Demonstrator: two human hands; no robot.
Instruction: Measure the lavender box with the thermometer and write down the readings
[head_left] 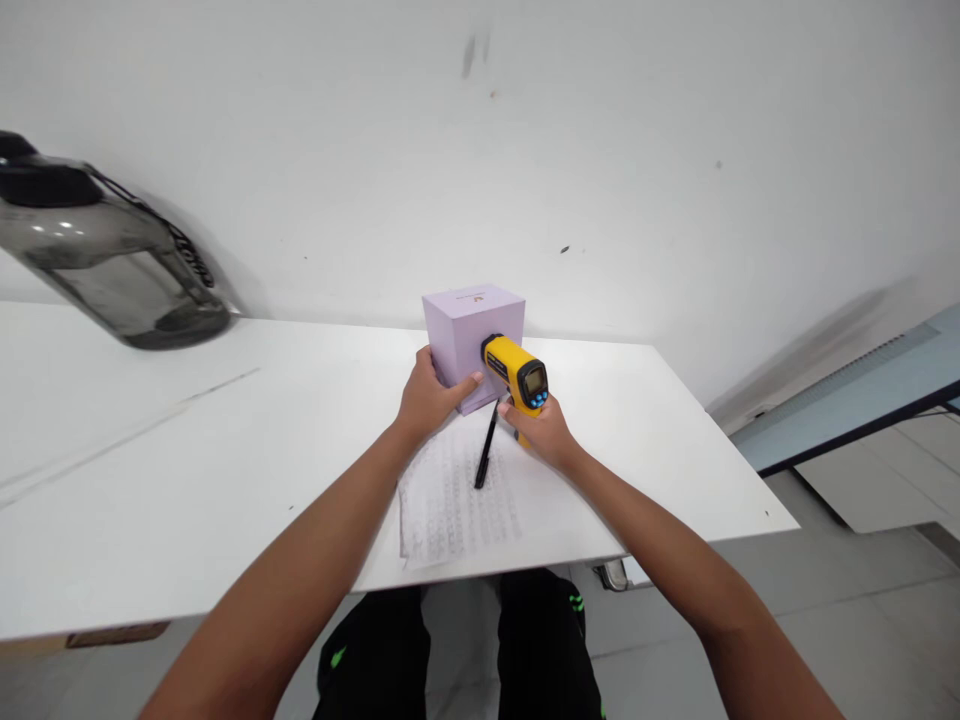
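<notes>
A lilac box stands upright near the back of the white table. My left hand grips its lower left side, the thumb across the front face and the other fingers partly hidden behind. In my right hand is a yellow and black infrared thermometer, held by its handle. Its nose points at the box's front face and looks close to it or touching; I cannot tell which. The small screen and blue buttons face me. Below the box lies a black pen on a sheet of handwritten paper.
A large grey see-through water bottle with a black lid stands at the table's left, by the white wall. The table ends at a right edge. Beyond it is a light blue panel. My legs are under the front edge.
</notes>
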